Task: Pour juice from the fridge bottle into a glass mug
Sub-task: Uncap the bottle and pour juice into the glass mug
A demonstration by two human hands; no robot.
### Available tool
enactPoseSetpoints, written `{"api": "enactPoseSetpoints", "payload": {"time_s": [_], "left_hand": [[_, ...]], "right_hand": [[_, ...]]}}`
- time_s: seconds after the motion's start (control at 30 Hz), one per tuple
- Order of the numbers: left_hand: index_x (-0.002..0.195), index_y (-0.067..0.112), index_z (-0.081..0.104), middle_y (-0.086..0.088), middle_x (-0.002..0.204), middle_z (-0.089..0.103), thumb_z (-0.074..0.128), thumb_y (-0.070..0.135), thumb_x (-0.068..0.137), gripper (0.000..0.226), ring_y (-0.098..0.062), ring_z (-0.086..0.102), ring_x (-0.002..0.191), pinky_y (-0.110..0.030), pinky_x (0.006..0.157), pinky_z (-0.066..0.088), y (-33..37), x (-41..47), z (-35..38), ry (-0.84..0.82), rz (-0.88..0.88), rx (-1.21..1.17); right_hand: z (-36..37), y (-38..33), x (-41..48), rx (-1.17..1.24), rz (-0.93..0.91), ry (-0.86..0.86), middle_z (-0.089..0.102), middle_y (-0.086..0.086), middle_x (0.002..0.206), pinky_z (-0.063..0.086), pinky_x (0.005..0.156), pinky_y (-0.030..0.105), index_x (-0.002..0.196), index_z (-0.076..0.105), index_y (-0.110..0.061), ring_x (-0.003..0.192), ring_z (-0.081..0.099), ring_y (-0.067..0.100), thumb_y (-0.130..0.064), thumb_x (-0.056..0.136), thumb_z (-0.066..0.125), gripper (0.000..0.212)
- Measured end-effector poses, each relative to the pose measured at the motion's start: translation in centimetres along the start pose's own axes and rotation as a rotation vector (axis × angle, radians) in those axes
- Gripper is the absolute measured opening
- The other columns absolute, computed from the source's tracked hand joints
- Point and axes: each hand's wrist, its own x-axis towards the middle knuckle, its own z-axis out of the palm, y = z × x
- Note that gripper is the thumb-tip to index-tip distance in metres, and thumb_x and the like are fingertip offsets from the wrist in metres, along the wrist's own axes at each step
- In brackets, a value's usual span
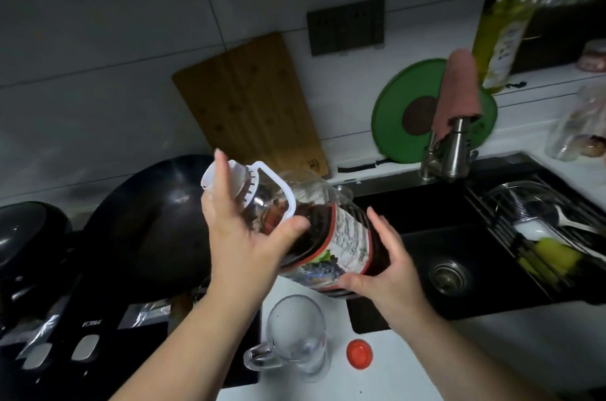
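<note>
Here the juice bottle (347, 236) lies tilted above the glass mug (295, 331), its neck gripped by the left hand (242, 236) and its base clasped in the right hand (387, 269).

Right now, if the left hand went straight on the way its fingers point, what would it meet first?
The left hand points up along the juice bottle it grips; beyond the white spout, probably the wooden cutting board leaning on the wall, though depth is unclear.
</note>
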Motion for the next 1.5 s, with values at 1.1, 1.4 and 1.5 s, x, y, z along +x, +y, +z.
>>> {"api": "enactPoseSetpoints", "payload": {"time_s": [1.1,1.4,1.5], "left_hand": [[0.132,0.051,0.037,0.004,0.122,0.027,0.069,0.047,0.078,0.063,-0.003,0.047,0.1,-0.02,0.099,0.038,6.9,-12.8,11.9,0.034,-0.562,-0.205],[0.13,0.057,0.034,0.004,0.125,0.028,0.061,0.065,0.067,0.069,-0.007,0.05,0.106,-0.029,0.104,0.041,6.5,-14.5,13.2,0.099,-0.597,-0.213],[0.132,0.054,0.035,0.005,0.126,0.028,0.06,0.067,0.065,0.072,0.001,0.049,0.103,-0.03,0.106,0.04,6.0,-15.0,13.3,0.129,-0.596,-0.224]], "right_hand": [[-19.2,-3.6,-3.1,-0.726,-0.109,-0.236,0.031,-0.009,0.148,0.024,0.11,0.031,0.136,0.038,-0.049,0.136,0.032,0.01,-0.042,0.033,0.097,0.119],[-19.9,-3.5,-2.5,-0.739,-0.161,-0.328,0.032,0.001,0.151,0.02,0.107,0.024,0.141,0.044,-0.035,0.129,0.03,0.003,-0.022,0.042,0.097,0.113],[-19.7,-3.4,-2.5,-0.74,-0.168,-0.361,0.032,0.001,0.151,0.02,0.102,0.014,0.141,0.044,-0.034,0.127,0.029,0.001,-0.018,0.044,0.097,0.112]]}}
